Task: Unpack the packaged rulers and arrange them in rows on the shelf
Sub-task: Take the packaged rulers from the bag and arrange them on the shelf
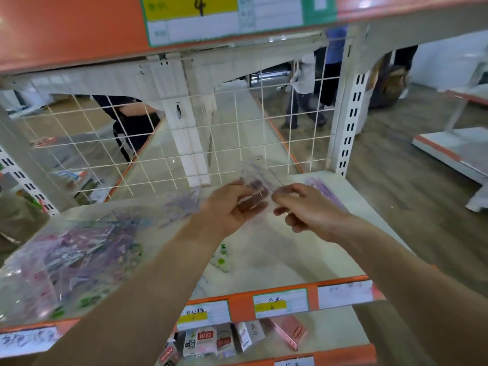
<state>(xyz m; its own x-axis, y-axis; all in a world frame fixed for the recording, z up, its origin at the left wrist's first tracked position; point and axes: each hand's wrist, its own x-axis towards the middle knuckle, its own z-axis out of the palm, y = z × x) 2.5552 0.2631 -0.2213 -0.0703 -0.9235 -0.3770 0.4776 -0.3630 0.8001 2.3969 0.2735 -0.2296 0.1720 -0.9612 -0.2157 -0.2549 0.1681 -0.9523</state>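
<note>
— Store shelving with a wire grid back [237, 143], a white shelf [264, 262] and an orange price strip [241, 305] along its front edge. So where's the ruler pack at?

— Up in the air over the middle of the shelf, just in front of the grid. It's a clear packaged ruler [257, 178] with purple print, pretty blurry. The left hand [232, 207] has thumb and fingers pinched on one end and the right hand [303, 207] pinches the other, so both are clamped on it.

— And the rest of the stock?

— Big heap of packaged rulers [74, 260] on the shelf's left side, beside the left forearm. Some purple rulers [326, 190] lie at the back right, just beyond the right hand. One green-printed ruler [221, 260] lies flat near the middle. Small boxes [208, 342] sit on the lower shelf [338, 331], and people [303, 83] are behind the grid.
</note>
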